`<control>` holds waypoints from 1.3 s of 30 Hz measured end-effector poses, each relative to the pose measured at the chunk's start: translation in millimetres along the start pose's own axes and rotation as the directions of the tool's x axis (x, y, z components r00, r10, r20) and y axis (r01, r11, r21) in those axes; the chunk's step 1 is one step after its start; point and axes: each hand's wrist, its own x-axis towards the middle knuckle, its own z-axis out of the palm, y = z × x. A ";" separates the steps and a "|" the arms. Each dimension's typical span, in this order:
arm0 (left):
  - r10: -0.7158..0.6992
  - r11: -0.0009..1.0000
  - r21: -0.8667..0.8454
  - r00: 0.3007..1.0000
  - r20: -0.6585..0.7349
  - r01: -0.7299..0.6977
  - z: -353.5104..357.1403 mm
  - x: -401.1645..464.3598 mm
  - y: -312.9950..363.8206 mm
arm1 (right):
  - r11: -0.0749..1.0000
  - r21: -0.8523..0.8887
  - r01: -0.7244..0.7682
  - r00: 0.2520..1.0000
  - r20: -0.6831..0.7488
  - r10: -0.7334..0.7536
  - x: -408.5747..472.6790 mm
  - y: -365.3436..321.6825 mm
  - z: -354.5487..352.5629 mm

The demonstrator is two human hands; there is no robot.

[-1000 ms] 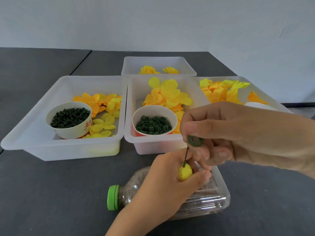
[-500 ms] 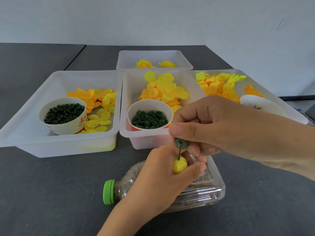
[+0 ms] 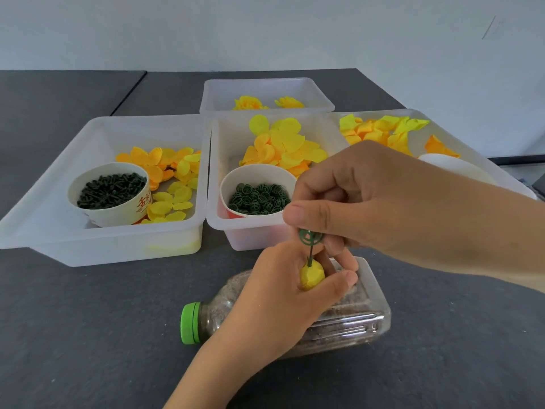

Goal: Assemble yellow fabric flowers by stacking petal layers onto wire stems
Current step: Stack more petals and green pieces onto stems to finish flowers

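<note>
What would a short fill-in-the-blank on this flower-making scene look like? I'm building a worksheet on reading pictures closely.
1. The left hand holds a yellow bud with a thin green ____ sticking up from it.
2. The right hand pinches a green ring at the top of that ____.
3. The bottle lying under the hands has a ____ cap.

Missing words: stem; stem; green

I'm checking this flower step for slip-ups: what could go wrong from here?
The right hand pinches the green ring at the tip of the thin stem; it could slip off or bend the stem. The left hand grips the yellow bud above the lying bottle, which might roll if bumped.
</note>
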 end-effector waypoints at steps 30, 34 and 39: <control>-0.057 0.996 -0.073 0.998 0.001 0.057 0.0 0.1 6.3 | 0.988 -0.040 0.151 0.988 0.027 -0.150 -17.4 9.7 -3.4; -0.001 0.998 -0.067 1.000 -0.018 0.000 1.0 0.8 6.3 | 0.920 -0.346 0.183 0.983 0.040 -0.181 -17.6 17.7 11.0; 0.015 1.000 -0.021 0.998 -0.066 -0.016 2.2 0.9 2.7 | 0.945 -0.298 0.135 0.991 0.059 -0.123 -10.7 17.8 12.5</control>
